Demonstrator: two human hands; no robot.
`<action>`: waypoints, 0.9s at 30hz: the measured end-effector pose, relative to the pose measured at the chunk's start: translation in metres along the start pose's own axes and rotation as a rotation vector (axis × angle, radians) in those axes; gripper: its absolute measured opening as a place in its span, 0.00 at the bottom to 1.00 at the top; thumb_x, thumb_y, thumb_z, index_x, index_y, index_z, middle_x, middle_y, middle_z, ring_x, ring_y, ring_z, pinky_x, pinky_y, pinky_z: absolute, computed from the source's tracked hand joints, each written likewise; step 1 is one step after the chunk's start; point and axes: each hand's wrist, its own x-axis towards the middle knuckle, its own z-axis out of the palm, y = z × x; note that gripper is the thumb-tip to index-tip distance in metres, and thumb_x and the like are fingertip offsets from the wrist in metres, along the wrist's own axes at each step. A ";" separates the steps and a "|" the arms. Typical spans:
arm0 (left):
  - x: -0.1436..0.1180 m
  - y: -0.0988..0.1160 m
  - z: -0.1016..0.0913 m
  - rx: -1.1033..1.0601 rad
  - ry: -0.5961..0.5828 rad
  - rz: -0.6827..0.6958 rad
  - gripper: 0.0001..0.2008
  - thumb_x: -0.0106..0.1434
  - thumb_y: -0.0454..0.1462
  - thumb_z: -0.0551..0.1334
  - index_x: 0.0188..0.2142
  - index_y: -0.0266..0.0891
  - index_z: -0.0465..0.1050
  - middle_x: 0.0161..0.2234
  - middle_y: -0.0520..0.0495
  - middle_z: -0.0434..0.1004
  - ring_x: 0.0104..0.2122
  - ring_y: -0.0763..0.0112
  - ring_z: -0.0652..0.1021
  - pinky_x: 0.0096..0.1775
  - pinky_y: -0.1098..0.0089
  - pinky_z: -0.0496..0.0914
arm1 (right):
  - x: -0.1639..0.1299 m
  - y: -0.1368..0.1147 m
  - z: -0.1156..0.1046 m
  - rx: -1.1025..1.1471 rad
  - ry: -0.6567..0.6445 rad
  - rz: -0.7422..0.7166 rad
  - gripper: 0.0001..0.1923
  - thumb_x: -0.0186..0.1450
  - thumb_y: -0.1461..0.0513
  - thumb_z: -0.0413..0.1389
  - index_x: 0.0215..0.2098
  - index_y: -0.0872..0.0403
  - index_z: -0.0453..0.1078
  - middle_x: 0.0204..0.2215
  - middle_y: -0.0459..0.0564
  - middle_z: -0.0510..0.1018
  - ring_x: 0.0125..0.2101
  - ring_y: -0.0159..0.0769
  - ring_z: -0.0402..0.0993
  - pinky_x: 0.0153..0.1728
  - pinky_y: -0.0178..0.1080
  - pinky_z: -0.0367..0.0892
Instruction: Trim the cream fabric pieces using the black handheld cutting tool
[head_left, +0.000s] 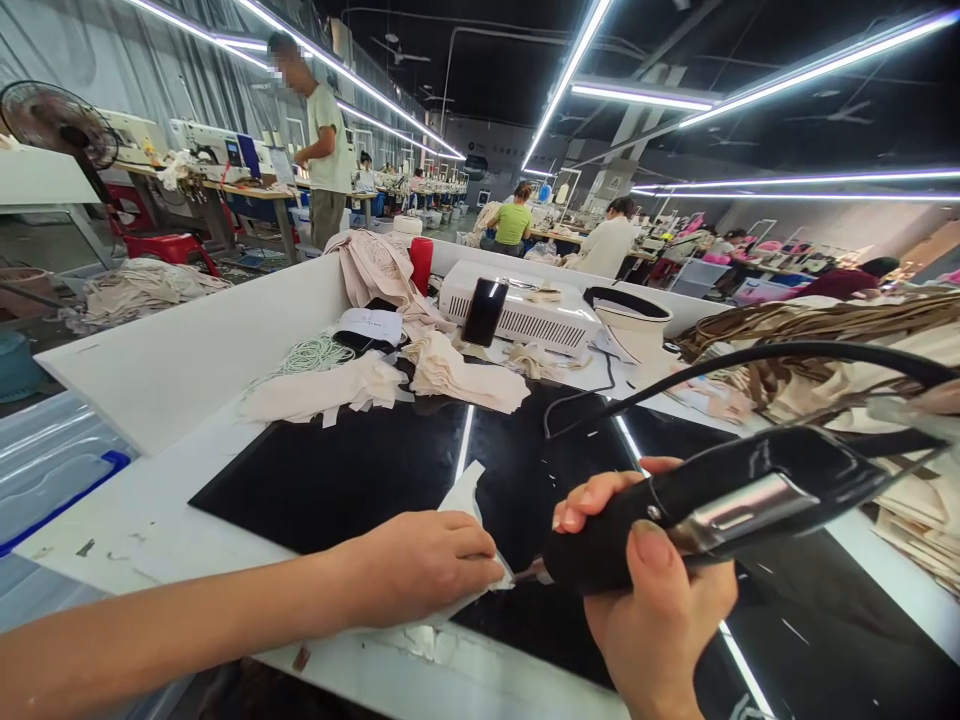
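Because the left hand (420, 565) presses flat on the white fabric piece (466, 500) at 6 o'clock on the black work surface (337, 480), the tip of the black hand tool (675, 515), gripped by the right hand (652, 600), risks touching the fingers. No writing is legible.

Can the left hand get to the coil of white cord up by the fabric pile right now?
Probably yes: the black mat between the left hand and the white cord lies bare, though the hand is pressing down a white fabric piece.
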 end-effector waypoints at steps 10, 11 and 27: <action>-0.005 0.013 0.000 0.003 -0.070 -0.073 0.14 0.74 0.29 0.60 0.57 0.36 0.71 0.45 0.45 0.78 0.47 0.64 0.78 0.53 0.68 0.74 | -0.002 -0.005 0.002 0.025 -0.002 0.012 0.19 0.62 0.55 0.68 0.48 0.49 0.70 0.26 0.42 0.79 0.22 0.34 0.74 0.24 0.39 0.75; -0.006 0.014 -0.001 0.000 -0.077 -0.077 0.14 0.74 0.29 0.61 0.57 0.35 0.71 0.45 0.44 0.78 0.47 0.64 0.78 0.53 0.68 0.74 | -0.003 -0.006 0.003 0.030 -0.003 0.016 0.19 0.62 0.55 0.69 0.48 0.49 0.70 0.26 0.42 0.79 0.22 0.34 0.74 0.24 0.39 0.76; -0.016 0.025 -0.002 -0.033 -0.072 -0.116 0.15 0.74 0.27 0.59 0.58 0.34 0.71 0.47 0.44 0.77 0.48 0.63 0.77 0.55 0.67 0.72 | -0.009 -0.016 0.013 0.020 0.047 0.038 0.23 0.56 0.52 0.72 0.44 0.49 0.70 0.22 0.40 0.78 0.20 0.34 0.73 0.21 0.37 0.76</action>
